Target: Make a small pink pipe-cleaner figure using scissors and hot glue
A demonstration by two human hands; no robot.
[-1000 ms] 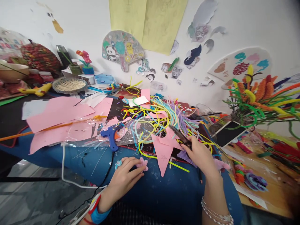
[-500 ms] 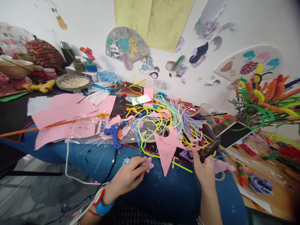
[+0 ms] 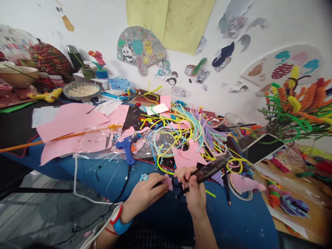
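Note:
My left hand (image 3: pixel 147 192), with a blue ring and blue and red wristbands, is closed on a small fuzzy pink piece (image 3: pixel 168 182) over the blue table edge. Close to its right, my right hand (image 3: pixel 193 190) grips a dark tool (image 3: pixel 211 169) whose long end points up to the right. The tool's dark loops lie between the two hands, near the pink piece. Just behind the hands is a cut pink paper (image 3: pixel 188 157), its lower part hidden by my right hand. A blue glue gun (image 3: pixel 127 148) lies on clear plastic to the left.
Pipe cleaners (image 3: pixel 199 124) in many colours spread behind the hands. Pink sheets (image 3: pixel 72 119) cover the left. At the right are a pencil (image 3: pixel 227 190), a pink fuzzy figure (image 3: pixel 243 183), a tape roll and a phone (image 3: pixel 261 148). A white cable (image 3: pixel 75 183) hangs at the left front.
My right hand has moved left, close to my left hand, bringing the dark tool with it. The pencil and the pink figure at the right now show more fully.

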